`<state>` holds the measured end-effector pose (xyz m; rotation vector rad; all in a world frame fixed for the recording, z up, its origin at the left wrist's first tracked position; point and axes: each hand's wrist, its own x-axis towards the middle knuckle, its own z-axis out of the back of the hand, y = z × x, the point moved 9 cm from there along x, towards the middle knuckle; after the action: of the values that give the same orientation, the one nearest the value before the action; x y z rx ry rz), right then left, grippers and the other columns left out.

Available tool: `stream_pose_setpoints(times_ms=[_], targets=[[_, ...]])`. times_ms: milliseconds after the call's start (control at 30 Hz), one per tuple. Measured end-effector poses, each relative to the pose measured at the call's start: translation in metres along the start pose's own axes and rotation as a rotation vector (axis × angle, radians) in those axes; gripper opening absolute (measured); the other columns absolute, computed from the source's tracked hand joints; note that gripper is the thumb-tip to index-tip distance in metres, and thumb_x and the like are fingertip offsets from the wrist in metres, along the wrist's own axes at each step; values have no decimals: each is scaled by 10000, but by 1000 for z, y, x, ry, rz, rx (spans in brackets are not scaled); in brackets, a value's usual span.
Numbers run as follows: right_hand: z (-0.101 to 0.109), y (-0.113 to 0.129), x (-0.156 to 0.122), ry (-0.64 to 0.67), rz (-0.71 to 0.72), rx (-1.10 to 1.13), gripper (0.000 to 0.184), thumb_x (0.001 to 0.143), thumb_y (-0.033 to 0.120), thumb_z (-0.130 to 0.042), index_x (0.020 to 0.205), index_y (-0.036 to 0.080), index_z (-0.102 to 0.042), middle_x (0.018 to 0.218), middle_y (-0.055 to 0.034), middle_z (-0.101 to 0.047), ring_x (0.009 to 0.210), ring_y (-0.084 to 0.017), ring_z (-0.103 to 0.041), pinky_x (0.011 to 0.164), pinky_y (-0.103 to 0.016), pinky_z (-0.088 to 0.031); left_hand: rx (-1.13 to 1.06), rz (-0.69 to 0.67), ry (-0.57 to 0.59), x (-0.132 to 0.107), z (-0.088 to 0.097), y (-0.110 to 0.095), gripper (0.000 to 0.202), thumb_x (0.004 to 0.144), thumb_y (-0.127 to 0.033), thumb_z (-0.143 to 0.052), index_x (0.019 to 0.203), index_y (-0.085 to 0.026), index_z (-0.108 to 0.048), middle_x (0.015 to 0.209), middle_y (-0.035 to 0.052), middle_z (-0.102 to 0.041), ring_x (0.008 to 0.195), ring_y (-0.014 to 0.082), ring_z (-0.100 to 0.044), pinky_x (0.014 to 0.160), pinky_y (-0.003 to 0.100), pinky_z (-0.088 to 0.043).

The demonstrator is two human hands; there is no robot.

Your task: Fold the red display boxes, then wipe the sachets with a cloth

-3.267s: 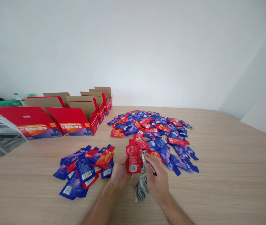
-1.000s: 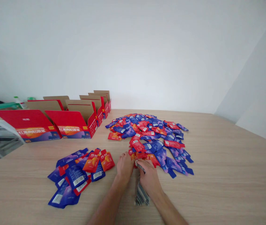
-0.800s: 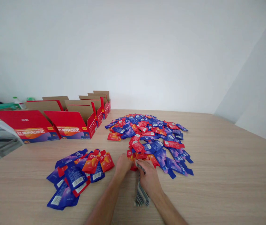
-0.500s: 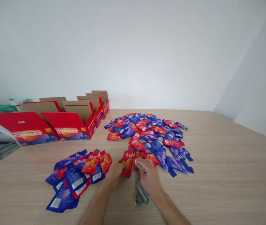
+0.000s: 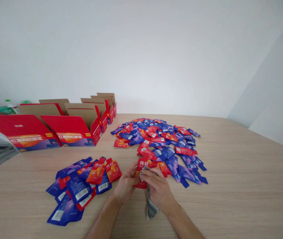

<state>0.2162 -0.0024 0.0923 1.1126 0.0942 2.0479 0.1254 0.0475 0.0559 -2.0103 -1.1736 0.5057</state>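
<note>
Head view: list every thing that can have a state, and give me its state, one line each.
Left hand: fingers gripping the red pouch
Right hand: pressing the striped cloth on that pouch
Red pouch: held, partly covered
Striped cloth: bunched, lower end hanging
Cartons: standing, flaps raised
Smaller pouch pile: loose, overlapping
Larger pouch pile: loose, spread out

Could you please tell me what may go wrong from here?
The red pouch could slip: the left hand grips its left side while the right hand holds the striped cloth against its front. Pouches could perhaps get mixed up, as the small pile and the large pile both contain red and blue ones.
</note>
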Motion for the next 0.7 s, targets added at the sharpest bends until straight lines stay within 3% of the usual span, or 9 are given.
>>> stream_pose_setpoints(times_ms=[200, 400, 533, 600, 700], targets=[[19, -21, -3, -159, -118, -46, 427, 923, 47, -453, 1204, 298, -655, 1234, -44, -676, 1135, -206, -609, 953, -451, -516, -19, 23, 46, 0, 5, 4, 752, 653, 2, -629, 1347, -274, -540, 1308, 90, -614, 1087, 248, -635, 905, 363, -497], [-1, -9, -1, -18, -40, -22, 452, 916, 47, -444, 1235, 299, -643, 1227, -54, -680, 1146, -210, -607, 983, -466, -507, 186, -11, 49, 0, 5, 3, 761, 568, 59, -558, 1266, -239, -620, 1332, 61, -607, 1229, 253, -538, 999, 338, -440], [14, -29, -2, -164, -209, 4, 360, 942, 112, -461, 1167, 288, -681, 1207, -61, -686, 1129, -217, -612, 960, -466, -519, 193, 90, 112, -1, 1, 14, 773, 532, 51, -550, 1247, -231, -633, 1271, 61, -646, 1184, 259, -572, 961, 345, -466], [26, -41, -4, -247, -294, 39, 309, 946, 158, -486, 1139, 279, -694, 1189, -74, -690, 1126, -225, -613, 954, -462, -523, 138, 131, 58, 1, 7, 18, 709, 536, 29, -577, 1200, -208, -653, 1182, 74, -689, 1058, 260, -642, 876, 342, -506], [40, -51, -8, -343, -397, 80, 256, 944, 224, -521, 1124, 259, -699, 1176, -93, -687, 1104, -236, -626, 960, -468, -517, 26, 119, -147, 5, 26, 17, 469, 639, -82, -651, 1100, -166, -667, 1008, 83, -730, 848, 221, -692, 775, 327, -534]])
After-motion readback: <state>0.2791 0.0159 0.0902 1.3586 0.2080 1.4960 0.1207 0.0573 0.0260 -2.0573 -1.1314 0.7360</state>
